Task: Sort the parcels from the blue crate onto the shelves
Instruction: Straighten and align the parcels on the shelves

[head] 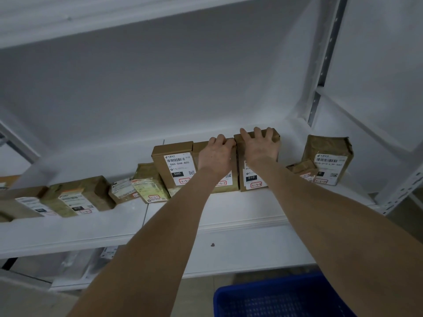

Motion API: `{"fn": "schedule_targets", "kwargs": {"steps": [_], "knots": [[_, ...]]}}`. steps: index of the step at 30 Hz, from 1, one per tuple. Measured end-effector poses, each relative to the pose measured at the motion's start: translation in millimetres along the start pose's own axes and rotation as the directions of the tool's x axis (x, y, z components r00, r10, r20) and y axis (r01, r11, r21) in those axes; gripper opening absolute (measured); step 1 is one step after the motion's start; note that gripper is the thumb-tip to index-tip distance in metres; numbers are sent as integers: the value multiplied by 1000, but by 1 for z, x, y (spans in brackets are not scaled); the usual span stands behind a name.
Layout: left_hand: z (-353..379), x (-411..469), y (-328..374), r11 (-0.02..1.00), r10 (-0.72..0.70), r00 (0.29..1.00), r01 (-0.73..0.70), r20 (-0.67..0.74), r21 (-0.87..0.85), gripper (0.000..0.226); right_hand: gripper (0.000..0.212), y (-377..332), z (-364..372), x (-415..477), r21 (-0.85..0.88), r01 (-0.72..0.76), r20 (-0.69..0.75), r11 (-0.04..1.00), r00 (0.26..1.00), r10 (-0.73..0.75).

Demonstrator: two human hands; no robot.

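Several brown cardboard parcels with white labels stand in a row on a white shelf (229, 211). My right hand (261, 145) lies over the top of an upright box marked 010 (251, 179), fingers curled on its upper edge. My left hand (216, 154) grips the top of the neighbouring upright box (223, 184), which touches the 010 box. Left of it stands a box marked 060 (176, 165). The blue crate (281, 298) sits on the floor at the bottom right; its inside looks bare where visible.
A taped parcel (329, 159) with a small box (302, 168) leaning on it stands at the shelf's right end. More parcels (77, 195) lie to the left. A grey upright post (325, 62) borders the right. A lower shelf (87, 268) holds white packages.
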State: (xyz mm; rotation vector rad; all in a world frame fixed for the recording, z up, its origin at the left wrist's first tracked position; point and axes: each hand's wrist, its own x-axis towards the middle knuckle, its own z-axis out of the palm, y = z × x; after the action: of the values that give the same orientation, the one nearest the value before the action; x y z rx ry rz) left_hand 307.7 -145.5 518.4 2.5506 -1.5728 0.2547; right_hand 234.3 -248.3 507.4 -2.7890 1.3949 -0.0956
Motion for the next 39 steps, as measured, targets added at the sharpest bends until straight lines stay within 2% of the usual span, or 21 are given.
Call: {"fn": "schedule_targets", "kwargs": {"steps": [5, 8, 16, 22, 27, 29, 33, 39], "knots": [[-5, 0, -1, 1000, 17, 998, -17, 60, 6, 56, 104, 10, -5, -6, -41, 10, 16, 999, 1000, -9], [-8, -3, 4, 1000, -9, 997, 7, 80, 24, 55, 101, 22, -11, -13, -35, 7, -16, 999, 1000, -8], [-12, -25, 48, 999, 16, 1000, -17, 19, 44, 50, 58, 59, -13, -54, 110, 84, -180, 990, 982, -64], [5, -59, 98, 997, -70, 973, 62, 222, 44, 57, 55, 92, 11, -100, 147, 175, -5, 974, 984, -176], [6, -71, 131, 998, -60, 961, 57, 272, 19, 56, 75, 118, 17, -125, 119, 197, 146, 973, 966, -213], [8, -76, 136, 999, -33, 961, 35, 273, -1, 55, 76, 120, 21, -131, 150, 183, 165, 972, 964, -207], [23, -92, 129, 999, -21, 956, 34, 294, -39, 54, 64, 106, 34, -146, 199, 213, 170, 957, 954, -248], [35, -112, 123, 988, -63, 941, 105, 332, -110, 53, 58, 103, 48, -168, 136, 188, 194, 973, 958, -212]]}}
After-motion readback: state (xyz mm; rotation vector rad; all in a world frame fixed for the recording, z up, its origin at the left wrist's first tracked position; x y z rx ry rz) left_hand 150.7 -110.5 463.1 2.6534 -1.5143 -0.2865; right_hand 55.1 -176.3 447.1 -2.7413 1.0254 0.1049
